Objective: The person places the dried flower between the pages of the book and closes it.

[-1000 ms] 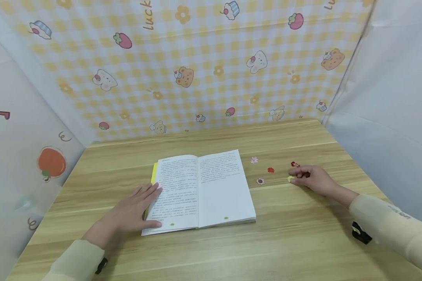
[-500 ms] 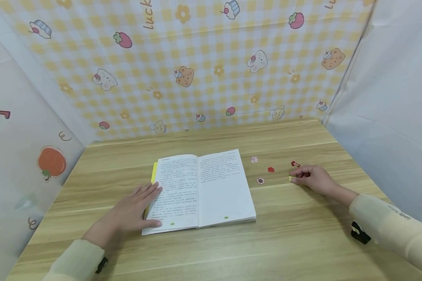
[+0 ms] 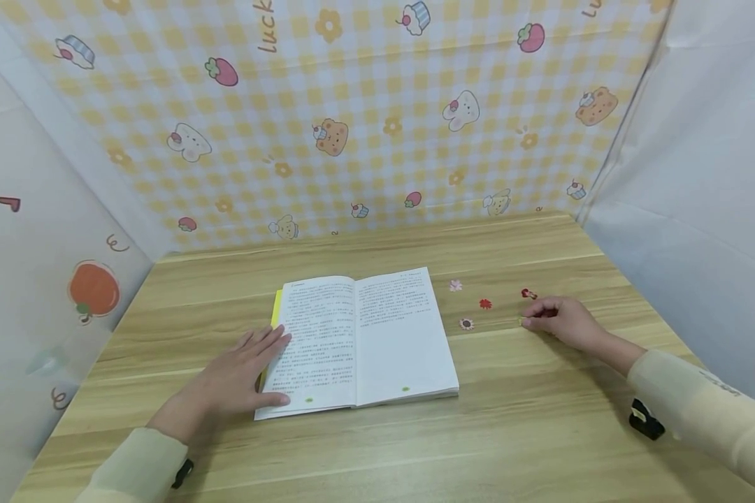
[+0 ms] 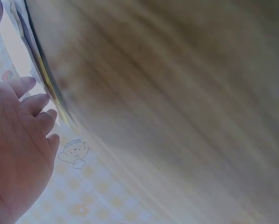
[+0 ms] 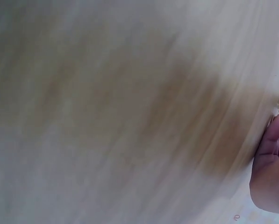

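Observation:
An open book (image 3: 403, 342) with printed pages and a yellow edge lies on the wooden table. My left hand (image 3: 242, 374) rests on the lower left of its left page, fingers extended; the left wrist view shows the palm side of this hand (image 4: 22, 149). To the right of the book, my right hand (image 3: 563, 323) pinches a small yellow flower (image 3: 521, 321) between thumb and fingers, close to the tabletop. Most of that flower is hidden by the fingertips. A dark red flower (image 3: 528, 294) lies just beyond the hand.
Between the book and my right hand lie a pink flower (image 3: 456, 285), a red flower (image 3: 485, 304) and a pale flower with a dark centre (image 3: 466, 324). A checked cloth (image 3: 377, 175) hangs behind the table (image 3: 415, 454), with white cloth at both sides.
The yellow flower has turned in my right hand's pinch and shows less of its face now. The left hand and the book have stayed put.

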Tool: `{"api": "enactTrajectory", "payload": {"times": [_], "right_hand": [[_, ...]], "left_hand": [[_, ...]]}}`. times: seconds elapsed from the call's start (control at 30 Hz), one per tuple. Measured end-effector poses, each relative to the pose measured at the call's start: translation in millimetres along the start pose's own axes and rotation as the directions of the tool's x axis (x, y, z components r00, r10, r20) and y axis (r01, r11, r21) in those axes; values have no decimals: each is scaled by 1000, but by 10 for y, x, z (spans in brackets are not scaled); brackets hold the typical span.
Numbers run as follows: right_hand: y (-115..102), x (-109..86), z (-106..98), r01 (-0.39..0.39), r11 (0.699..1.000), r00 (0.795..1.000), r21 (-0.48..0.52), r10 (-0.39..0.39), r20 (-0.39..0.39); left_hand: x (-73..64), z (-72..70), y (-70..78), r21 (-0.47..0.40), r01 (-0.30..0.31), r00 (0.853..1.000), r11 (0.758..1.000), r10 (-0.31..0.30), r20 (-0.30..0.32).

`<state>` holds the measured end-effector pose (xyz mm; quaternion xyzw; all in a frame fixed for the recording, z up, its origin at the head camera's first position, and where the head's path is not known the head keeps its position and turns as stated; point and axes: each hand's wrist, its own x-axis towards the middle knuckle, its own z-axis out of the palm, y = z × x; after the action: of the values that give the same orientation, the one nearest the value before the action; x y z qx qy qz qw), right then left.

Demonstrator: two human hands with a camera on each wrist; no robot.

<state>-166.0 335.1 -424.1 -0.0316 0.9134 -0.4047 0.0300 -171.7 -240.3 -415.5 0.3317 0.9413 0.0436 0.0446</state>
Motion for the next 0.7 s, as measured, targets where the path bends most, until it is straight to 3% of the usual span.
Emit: {"api": "enactTrajectory", "payload": {"times": [0.13,0.33,0.57,0.7], "right_hand": [[-3,15,-23,-85,992,996,94,81,45],[-43,59,0,-192,938,978,288,158,138],[-216,110,62,-218,875,967,432,133,219],[-358,141,83,-192,869,964,457,81,251]], "left_hand": [[-4,18,-5,11,-9,1000,1000,9,-7],[-18,10,3,13,-8,1000,1000,8,-1],[-26,1,24,8,-26,1000,1000,26,-4],[-6,-7,29,4,-10,1000,1000,10,17]]}}
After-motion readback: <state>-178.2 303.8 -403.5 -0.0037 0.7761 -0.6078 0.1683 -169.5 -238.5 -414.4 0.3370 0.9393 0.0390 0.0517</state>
